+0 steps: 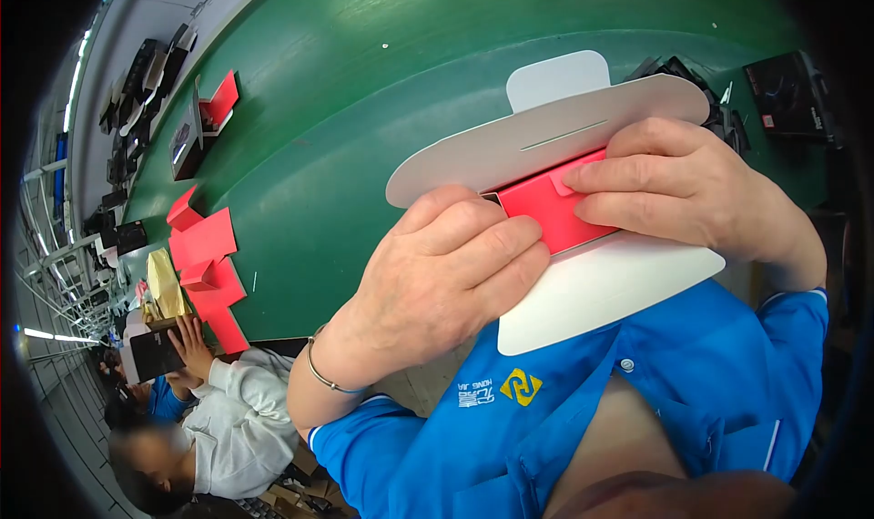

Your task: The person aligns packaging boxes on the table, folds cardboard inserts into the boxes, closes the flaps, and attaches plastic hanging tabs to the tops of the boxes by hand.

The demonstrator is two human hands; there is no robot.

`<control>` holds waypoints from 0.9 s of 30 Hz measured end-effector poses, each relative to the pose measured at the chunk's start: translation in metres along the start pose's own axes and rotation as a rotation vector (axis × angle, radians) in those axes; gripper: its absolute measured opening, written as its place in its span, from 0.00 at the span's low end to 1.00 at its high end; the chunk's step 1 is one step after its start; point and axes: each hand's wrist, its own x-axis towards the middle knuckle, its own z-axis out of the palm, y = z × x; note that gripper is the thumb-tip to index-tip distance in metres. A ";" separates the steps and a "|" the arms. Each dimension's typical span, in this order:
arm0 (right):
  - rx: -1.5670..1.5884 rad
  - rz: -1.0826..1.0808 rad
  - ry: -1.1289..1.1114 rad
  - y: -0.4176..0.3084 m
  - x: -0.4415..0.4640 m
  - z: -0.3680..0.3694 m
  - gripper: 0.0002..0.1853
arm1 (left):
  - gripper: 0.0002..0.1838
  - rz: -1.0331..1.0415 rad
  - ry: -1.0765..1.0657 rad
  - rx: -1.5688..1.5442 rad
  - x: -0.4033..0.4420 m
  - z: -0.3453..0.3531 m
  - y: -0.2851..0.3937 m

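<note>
In front of my chest is an opened carton (546, 132) with long white flaps raised at the far side and spread toward me at the near side. A red cardboard insert (537, 205) lies inside it, with a small folded tab. My left hand (446, 269) is closed over the carton's left end, its fingers curled against the red insert. My right hand (674, 187) is closed on the insert's right part, its fingertips at the small tab. The thumbs of both hands are hidden.
On the green table (319, 182), red folded card pieces (208, 255) lie to the left. Beyond them stands an open box (196, 132). A black printed box (792, 96) and dark items (728, 123) lie at right. A person in grey (241, 419) handles a dark box (155, 353).
</note>
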 end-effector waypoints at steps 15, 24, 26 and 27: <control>0.075 0.045 0.244 -0.006 -0.012 0.012 0.15 | 0.12 -0.066 0.120 -0.041 0.000 0.007 0.008; -0.104 0.047 0.160 -0.011 -0.015 0.016 0.16 | 0.13 -0.026 0.177 0.009 -0.006 0.012 0.001; -0.110 0.053 0.125 -0.013 -0.014 0.016 0.16 | 0.14 0.000 0.125 0.043 -0.007 0.009 0.000; -0.111 0.055 0.106 -0.014 -0.013 0.016 0.16 | 0.14 0.011 0.099 0.060 -0.007 0.008 0.000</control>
